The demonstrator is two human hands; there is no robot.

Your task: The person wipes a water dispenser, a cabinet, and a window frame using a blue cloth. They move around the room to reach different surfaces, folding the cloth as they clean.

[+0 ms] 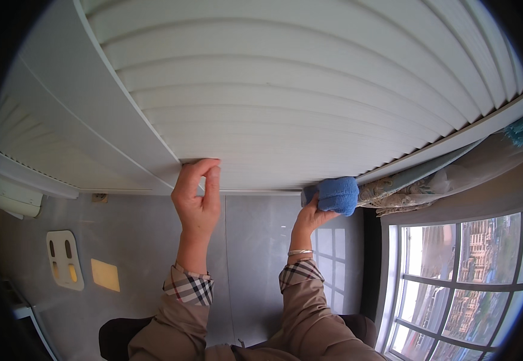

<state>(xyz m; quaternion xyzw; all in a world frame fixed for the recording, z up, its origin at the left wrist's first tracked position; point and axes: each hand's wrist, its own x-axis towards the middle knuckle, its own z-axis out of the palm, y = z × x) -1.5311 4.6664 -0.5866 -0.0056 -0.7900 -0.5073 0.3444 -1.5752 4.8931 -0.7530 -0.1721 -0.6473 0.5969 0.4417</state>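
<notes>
A white louvered door panel (261, 135) with horizontal slats fills the upper view. My left hand (197, 192) is at its lower left, thumb and index fingertips together against a low slat near the frame. Whether a slat edge lies between those fingertips is hard to see. In my right hand (311, 214) is a blue terry cloth pad (339, 195), bulky and rounded. It sits against the panel's lower right part, by the side frame. The pad covers most of the right fingers.
Patterned curtains (401, 189) hang close to the pad on the right, above a gridded window (464, 280). On the grey tiled floor (252, 252) lies a white bathroom scale (65, 259). A wall outlet (100, 197) and a second louvered panel (58, 149) are at left.
</notes>
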